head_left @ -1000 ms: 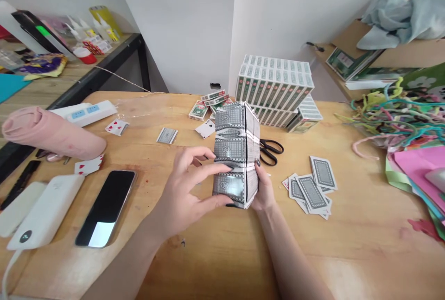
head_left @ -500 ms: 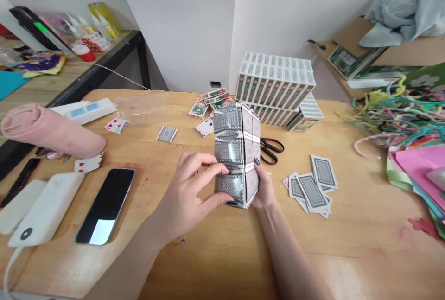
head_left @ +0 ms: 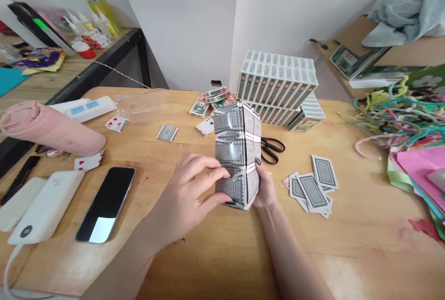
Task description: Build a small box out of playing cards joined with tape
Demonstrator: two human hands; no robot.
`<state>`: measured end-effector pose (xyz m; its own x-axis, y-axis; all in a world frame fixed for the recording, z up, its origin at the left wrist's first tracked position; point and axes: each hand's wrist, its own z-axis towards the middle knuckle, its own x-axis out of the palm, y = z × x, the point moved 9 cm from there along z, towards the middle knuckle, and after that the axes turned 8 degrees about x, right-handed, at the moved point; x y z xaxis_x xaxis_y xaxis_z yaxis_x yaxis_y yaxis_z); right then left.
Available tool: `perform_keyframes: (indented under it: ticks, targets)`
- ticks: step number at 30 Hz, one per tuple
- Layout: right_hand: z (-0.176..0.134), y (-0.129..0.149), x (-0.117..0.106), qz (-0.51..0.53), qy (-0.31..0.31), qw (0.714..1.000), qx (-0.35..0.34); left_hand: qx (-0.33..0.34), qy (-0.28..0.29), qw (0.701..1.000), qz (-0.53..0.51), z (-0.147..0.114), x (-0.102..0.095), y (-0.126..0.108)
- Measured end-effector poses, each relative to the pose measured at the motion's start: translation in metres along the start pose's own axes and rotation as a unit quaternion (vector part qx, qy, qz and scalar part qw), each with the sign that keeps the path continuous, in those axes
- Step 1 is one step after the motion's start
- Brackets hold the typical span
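A boxy block built of folded playing cards (head_left: 229, 152) is held up above the table, its grey patterned card backs facing left. My right hand (head_left: 264, 186) grips its lower right side, thumb on the face and the other fingers hidden behind. On the left side, my left hand (head_left: 198, 188) has its fingertips and thumb on the lowest patterned panel, closed on its edges. Just behind the block lie black scissors (head_left: 273, 150), partly covered by it. To the right is a loose heap of playing cards (head_left: 313, 191), mostly backs up.
Stacked card boxes (head_left: 278, 82) stand at the back, with a few more boxes (head_left: 200, 107) beside them. Left are a phone (head_left: 106, 205), a white power bank (head_left: 47, 207), a pink roll (head_left: 52, 128) and a power strip (head_left: 92, 107). Colourful pipe cleaners (head_left: 399, 114) spread at the right.
The block and both hands keep nearly the same pose. My left fingers have shifted slightly down along the panel; the whole view has moved a little.
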<state>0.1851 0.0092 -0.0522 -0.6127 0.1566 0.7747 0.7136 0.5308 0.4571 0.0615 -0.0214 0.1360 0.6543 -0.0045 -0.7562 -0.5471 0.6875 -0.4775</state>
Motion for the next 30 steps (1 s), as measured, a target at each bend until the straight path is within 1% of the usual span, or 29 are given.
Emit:
perform_keyframes:
  ticks: [5, 10, 17, 20, 23, 26, 30]
  targets:
    - [-0.001, 0.003, 0.001, -0.005, -0.004, 1.000, -0.016, 0.023, 0.052, 0.998, -0.011, 0.006, 0.000, -0.004]
    - [-0.002, 0.001, 0.004, -0.003, -0.006, 1.000, -0.007, 0.015, 0.063, 0.998, -0.017, 0.010, 0.000, -0.006]
    - [-0.001, -0.005, 0.002, -0.016, 0.010, 1.000, 0.023, -0.001, 0.085, 0.996, -0.029, 0.014, 0.000, -0.006]
    - [-0.001, -0.004, 0.002, -0.015, 0.012, 1.000, 0.019, -0.007, 0.099, 0.995, -0.028, 0.013, 0.001, -0.006]
    - [-0.001, -0.004, 0.002, -0.011, 0.016, 1.000, 0.021, -0.010, 0.094, 0.995, -0.016, 0.010, -0.002, -0.008]
    - [-0.002, -0.008, 0.001, -0.011, 0.017, 0.999, 0.048, -0.014, 0.061, 0.998, 0.003, 0.005, -0.009, -0.010]
    - [-0.005, -0.012, 0.001, -0.001, 0.005, 0.998, 0.064, -0.052, 0.033, 0.998, 0.004, -0.002, -0.015, -0.005]
